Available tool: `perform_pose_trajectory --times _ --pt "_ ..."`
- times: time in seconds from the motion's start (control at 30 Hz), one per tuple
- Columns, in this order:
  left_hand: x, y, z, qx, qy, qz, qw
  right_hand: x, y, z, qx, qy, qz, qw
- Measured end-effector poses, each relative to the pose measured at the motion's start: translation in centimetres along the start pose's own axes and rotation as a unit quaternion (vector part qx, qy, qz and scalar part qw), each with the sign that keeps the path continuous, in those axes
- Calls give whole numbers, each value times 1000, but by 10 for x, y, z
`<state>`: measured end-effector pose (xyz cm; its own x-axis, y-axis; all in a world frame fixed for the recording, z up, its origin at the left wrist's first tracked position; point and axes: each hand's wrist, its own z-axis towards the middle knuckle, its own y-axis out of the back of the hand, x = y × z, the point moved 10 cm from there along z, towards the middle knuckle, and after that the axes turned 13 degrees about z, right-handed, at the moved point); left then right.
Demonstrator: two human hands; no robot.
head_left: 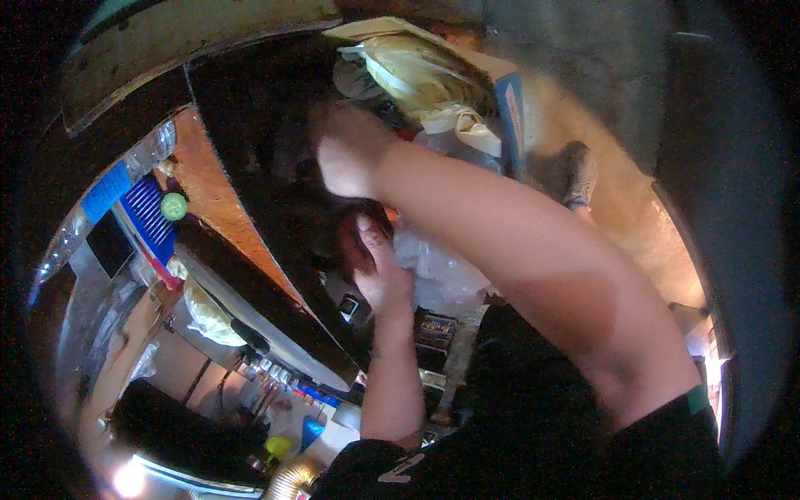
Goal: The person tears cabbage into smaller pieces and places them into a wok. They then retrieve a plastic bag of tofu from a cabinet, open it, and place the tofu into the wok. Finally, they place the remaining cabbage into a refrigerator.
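Observation:
My right hand [347, 156] reaches from the right into deep shadow under a dark panel. Its fingers are blurred and dark, so what they touch is hidden. Just below it, my left hand [375, 259] is raised from the bottom with the thumb showing. Beside that thumb is a dark reddish-brown shape, and I cannot tell whether it is a held thing or shaded fingers. Clear plastic bags [434, 265] lie right of my left hand, partly behind my right forearm. Above them is an open cardboard box [400, 28] with a yellowish plastic bag [415, 75] inside.
A long dark edge runs diagonally left of my hands. Beyond it are an orange-brown wooden surface [215, 187], a blue slotted plastic piece [149, 215] and a round green piece [174, 206]. A shoe [581, 175] shows at right. A flexible metallic duct [292, 481] is at the bottom.

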<state>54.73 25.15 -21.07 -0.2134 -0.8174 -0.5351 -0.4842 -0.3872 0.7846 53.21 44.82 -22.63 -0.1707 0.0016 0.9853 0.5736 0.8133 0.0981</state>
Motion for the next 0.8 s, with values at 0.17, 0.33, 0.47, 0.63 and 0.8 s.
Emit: perform_pose_trajectory --times 0.17,0.33,0.47,0.63,0.8 --pt "22 33 -8 -107 64 170 978 -7 -19 -10 60 7 -32 998" --pt "36 3 -2 -11 217 -90 972 22 -45 -77 85 174 -149 970" --pt "22 -12 35 -28 182 -149 971 23 -32 -72 113 137 -144 974" --pt "17 -9 43 -62 150 -145 976 13 0 -27 182 24 -98 978" --pt "13 -7 47 -78 139 -154 975 35 -3 32 108 33 -67 991"
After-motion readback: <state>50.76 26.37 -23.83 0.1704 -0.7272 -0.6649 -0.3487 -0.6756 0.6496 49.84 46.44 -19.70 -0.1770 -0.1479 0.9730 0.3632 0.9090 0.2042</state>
